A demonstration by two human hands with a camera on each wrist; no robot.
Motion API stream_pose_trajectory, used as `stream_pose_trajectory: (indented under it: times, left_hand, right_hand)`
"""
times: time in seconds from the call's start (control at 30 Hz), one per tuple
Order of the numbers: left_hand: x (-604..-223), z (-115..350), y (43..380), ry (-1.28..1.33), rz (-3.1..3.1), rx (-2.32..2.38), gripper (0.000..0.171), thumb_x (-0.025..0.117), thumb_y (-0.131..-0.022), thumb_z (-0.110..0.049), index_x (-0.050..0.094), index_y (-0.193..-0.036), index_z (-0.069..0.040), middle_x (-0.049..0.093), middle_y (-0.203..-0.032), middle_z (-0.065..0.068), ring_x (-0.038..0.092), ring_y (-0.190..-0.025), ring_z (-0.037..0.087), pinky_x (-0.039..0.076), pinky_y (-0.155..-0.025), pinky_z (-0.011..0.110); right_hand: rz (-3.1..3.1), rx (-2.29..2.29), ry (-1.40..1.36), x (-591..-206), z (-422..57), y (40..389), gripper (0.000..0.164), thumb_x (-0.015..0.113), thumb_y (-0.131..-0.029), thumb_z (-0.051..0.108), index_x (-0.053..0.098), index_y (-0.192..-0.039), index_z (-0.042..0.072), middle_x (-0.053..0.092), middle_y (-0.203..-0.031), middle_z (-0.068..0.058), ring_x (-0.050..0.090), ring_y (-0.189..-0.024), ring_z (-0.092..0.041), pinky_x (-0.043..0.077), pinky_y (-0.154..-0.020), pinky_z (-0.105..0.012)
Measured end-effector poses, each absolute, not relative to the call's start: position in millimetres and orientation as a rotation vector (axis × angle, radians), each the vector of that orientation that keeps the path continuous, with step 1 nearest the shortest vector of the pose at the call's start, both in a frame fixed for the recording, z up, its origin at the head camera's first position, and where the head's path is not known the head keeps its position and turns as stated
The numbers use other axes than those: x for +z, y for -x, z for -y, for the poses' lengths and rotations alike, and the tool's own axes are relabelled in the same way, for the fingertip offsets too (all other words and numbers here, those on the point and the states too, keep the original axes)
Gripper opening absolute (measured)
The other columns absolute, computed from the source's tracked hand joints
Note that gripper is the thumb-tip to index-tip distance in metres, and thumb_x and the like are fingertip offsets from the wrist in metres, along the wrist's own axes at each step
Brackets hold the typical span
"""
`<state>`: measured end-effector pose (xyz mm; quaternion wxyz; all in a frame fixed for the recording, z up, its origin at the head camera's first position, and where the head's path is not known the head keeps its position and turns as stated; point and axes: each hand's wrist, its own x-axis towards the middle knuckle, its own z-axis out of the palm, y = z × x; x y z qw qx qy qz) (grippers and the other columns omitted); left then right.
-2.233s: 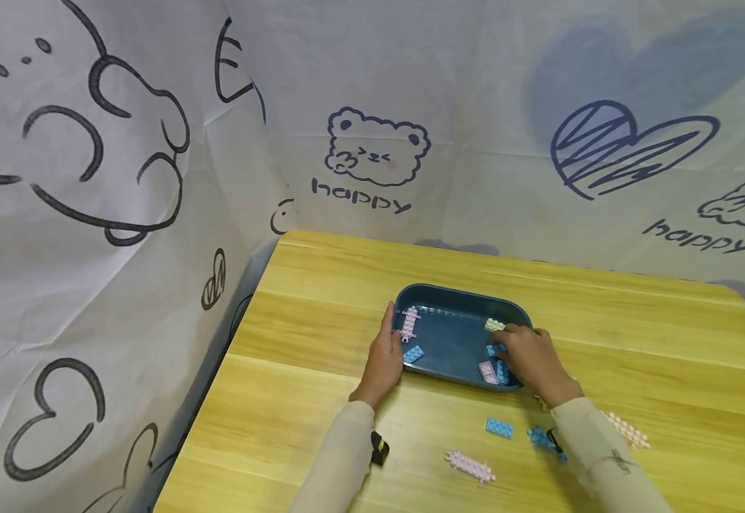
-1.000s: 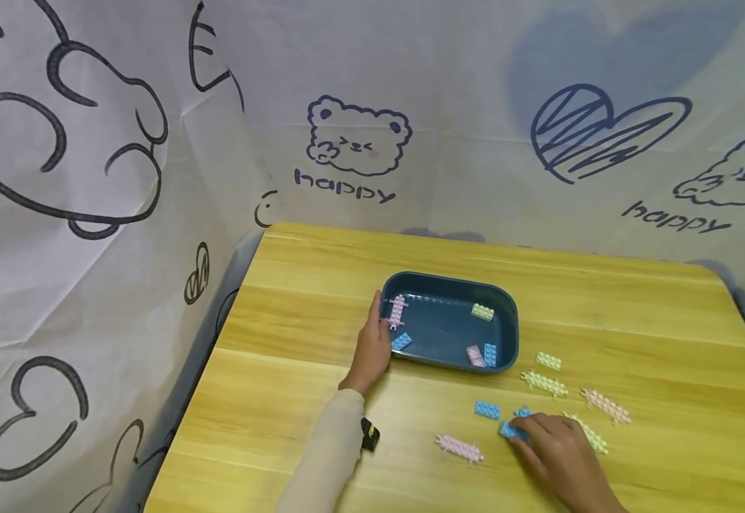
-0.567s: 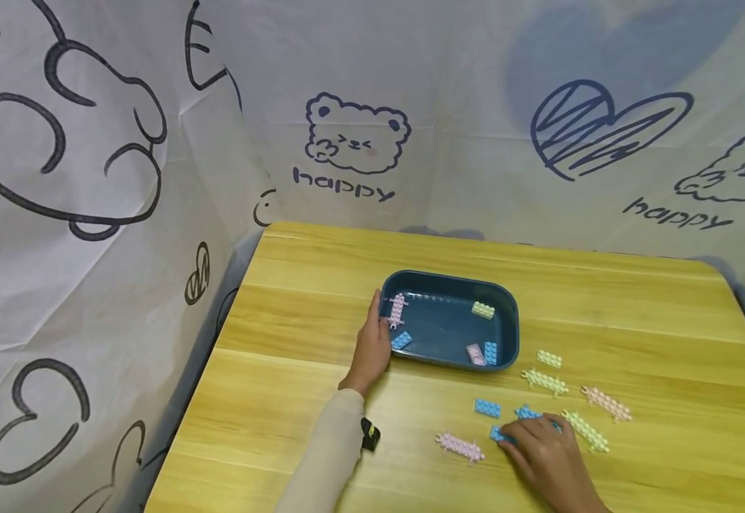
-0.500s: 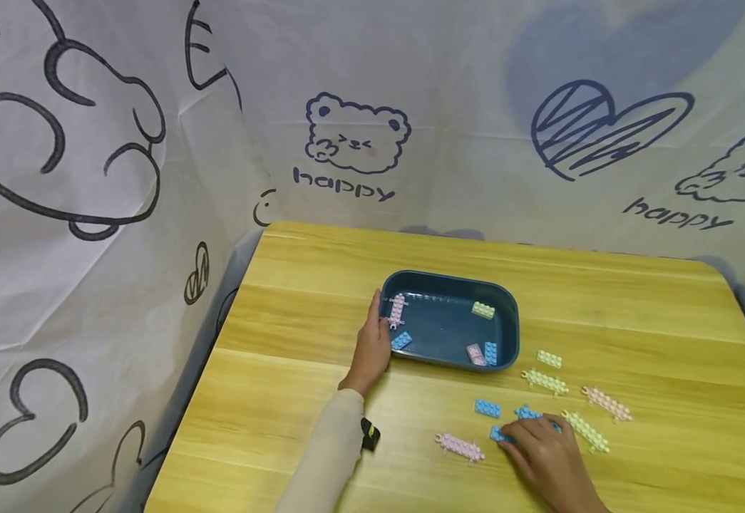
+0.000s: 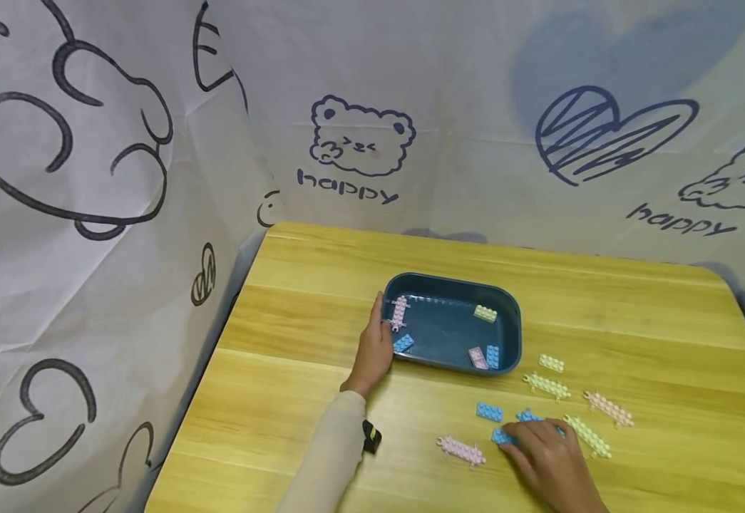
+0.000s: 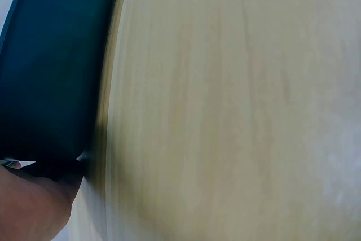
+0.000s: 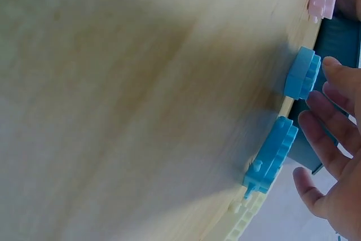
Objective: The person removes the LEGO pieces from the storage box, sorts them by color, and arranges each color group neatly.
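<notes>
My left hand (image 5: pixel 372 354) rests along the outer left side of a dark teal tray (image 5: pixel 439 331), its fingers straight; the left wrist view shows part of the hand (image 6: pixel 36 204) at the tray's end. My right hand (image 5: pixel 548 456) hovers over a small blue building brick (image 5: pixel 501 436) that sits on the table. In the right wrist view its loosely bent fingers (image 7: pixel 333 125) stand around that brick (image 7: pixel 303 74), spread and apart from one another; whether a fingertip touches it I cannot tell. Partly under this hand in the head view is a longer blue studded piece (image 5: pixel 529 417).
Inside the tray are a pink piece (image 5: pixel 399 313), a yellow-green brick (image 5: pixel 485 313), blue bricks (image 5: pixel 492 356) and a pink brick (image 5: pixel 478 358). Around my right hand lie another blue brick (image 5: pixel 489 411), a pink piece (image 5: pixel 461 451), a peach piece (image 5: pixel 608 408) and several yellow-green pieces (image 5: pixel 547 385).
My right hand has come out of the tray with a blue brick and set it on the table, shifting it slightly left. My left hand has stayed on the tray's left side.
</notes>
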<state>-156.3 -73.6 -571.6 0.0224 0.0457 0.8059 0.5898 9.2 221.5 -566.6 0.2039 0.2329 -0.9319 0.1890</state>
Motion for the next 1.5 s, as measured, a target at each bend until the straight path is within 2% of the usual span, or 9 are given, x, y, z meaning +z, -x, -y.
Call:
stream_pose_trajectory:
  times: [0.07,0.5,0.7,1.03,1.17,1.3,1.33,1.4,1.5]
  left_hand:
    - [-572,74,156,-0.144,-2.497,1.829,0.058,0.035,-0.111,-0.005,0.015,-0.166,-0.004,0.045,-0.155,0.022,0.035,-0.061,0.019,0.042,-0.103,0.049]
    - [-572,73,157,-0.147,-2.527,1.811,0.059,0.037,-0.111,-0.004,0.017,-0.166,-0.004,0.034,-0.164,0.02,0.054,-0.096,0.033,0.039,-0.115,0.051]
    - [-570,74,157,-0.164,-2.525,1.822,0.058,0.037,-0.11,-0.002,0.017,-0.165,-0.002,0.036,-0.163,0.022,0.053,-0.09,0.035,0.039,-0.114,0.054]
    - [-570,72,156,-0.147,-2.506,1.81,0.059,0.037,-0.111,-0.003,0.016,-0.166,-0.003,0.03,-0.166,0.019,0.051,-0.126,0.034,0.032,-0.121,0.052]
    - [-570,72,155,-0.144,-2.509,1.808,0.058,0.037,-0.111,-0.004,0.016,-0.166,-0.003,0.045,-0.154,0.026,0.056,-0.107,0.037,0.036,-0.118,0.052]
    - [-570,72,155,-0.127,-2.517,1.796,0.059,0.037,-0.111,-0.005,0.016,-0.166,-0.004,0.044,-0.156,0.025,0.058,-0.119,0.039,0.034,-0.12,0.051]
    - [-570,72,155,-0.12,-2.523,1.796,0.058,0.037,-0.111,-0.005,0.017,-0.166,-0.004,0.045,-0.156,0.024,0.06,-0.115,0.036,0.035,-0.119,0.051]
    - [-570,71,155,-0.115,-2.528,1.794,0.058,0.037,-0.111,-0.005,0.017,-0.166,-0.004,0.039,-0.161,0.022,0.054,-0.131,0.034,0.032,-0.121,0.051]
    - [-570,72,155,-0.114,-2.52,1.814,0.058,0.037,-0.111,-0.004,0.018,-0.166,-0.004,0.042,-0.159,0.023,0.061,-0.111,0.037,0.037,-0.118,0.051]
  right_hand:
    - [2.597,0.539,-0.645,-566,-222,-9,0.047,0.05,-0.107,0.054,0.077,-0.1,0.016,0.075,-0.096,0.002,0.07,-0.084,-0.021,0.052,-0.078,-0.056]
    - [2.551,0.59,-0.615,-554,-224,-2,0.058,0.044,-0.108,0.055,0.076,-0.11,0.007,0.076,-0.101,-0.006,0.071,-0.089,-0.026,0.051,-0.079,-0.055]
    - [2.535,0.622,-0.606,-538,-220,12,0.057,0.046,-0.108,0.054,0.074,-0.118,0.006,0.074,-0.109,-0.008,0.068,-0.097,-0.029,0.047,-0.083,-0.05]
    - [2.533,0.625,-0.686,-512,-201,56,0.061,0.045,-0.107,0.057,0.073,-0.123,0.004,0.072,-0.115,-0.013,0.068,-0.103,-0.033,0.05,-0.089,-0.055]
    - [2.541,0.608,-0.738,-508,-191,72,0.06,0.045,-0.107,0.056,0.072,-0.126,0.006,0.07,-0.115,-0.013,0.068,-0.102,-0.033,0.052,-0.085,-0.058]
    - [2.641,0.56,-0.797,-506,-180,90,0.046,0.069,-0.101,0.039,0.067,-0.134,0.007,0.068,-0.121,-0.014,0.067,-0.106,-0.033,0.052,-0.085,-0.062]
    - [2.671,0.548,-0.811,-506,-178,94,0.047,0.073,-0.098,0.034,0.066,-0.136,0.007,0.067,-0.122,-0.014,0.067,-0.107,-0.033,0.052,-0.085,-0.064]
    - [2.732,0.527,-0.829,-506,-174,104,0.051,0.08,-0.092,0.024,0.065,-0.137,0.007,0.067,-0.124,-0.014,0.066,-0.108,-0.033,0.052,-0.084,-0.062]
    - [2.788,0.503,-0.856,-507,-166,120,0.049,0.08,-0.093,0.022,0.066,-0.137,0.007,0.067,-0.126,-0.014,0.066,-0.109,-0.032,0.053,-0.082,-0.059]
